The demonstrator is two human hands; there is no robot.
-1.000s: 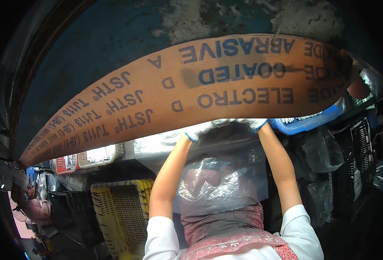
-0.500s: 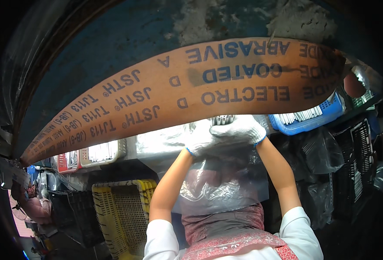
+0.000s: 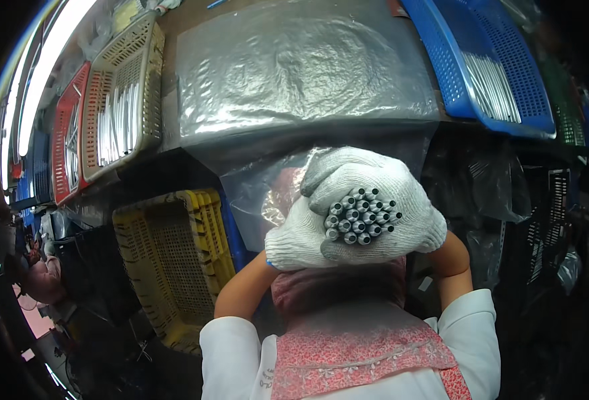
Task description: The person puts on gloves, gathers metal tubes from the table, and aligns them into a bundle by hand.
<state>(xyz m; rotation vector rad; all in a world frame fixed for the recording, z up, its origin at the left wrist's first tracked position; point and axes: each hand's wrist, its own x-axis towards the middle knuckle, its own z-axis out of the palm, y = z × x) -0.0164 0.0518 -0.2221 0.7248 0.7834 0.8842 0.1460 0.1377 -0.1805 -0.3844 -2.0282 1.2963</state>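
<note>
Tubes (image 3: 360, 215), a tight metal bundle seen end-on, clamped in the grip of both gloved hands. Right hand (image 3: 381, 193) wrapped over the top and far side, left hand (image 3: 299, 239) cupped beneath and beside it, touching. Behind the grip, a clear bag (image 3: 268, 193) hanging off the worktop (image 3: 168, 87). Above, plastic sheet (image 3: 301, 67). Up-right, blue crate (image 3: 471, 73) with rods. Lower-left, yellow crate (image 3: 174, 260).

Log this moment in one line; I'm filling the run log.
hands: white knit-gloved left hand and right hand clasp bundle of thin grey metal tubes, ends up | behind: clear plastic sheet | left: yellow plastic basket
</note>
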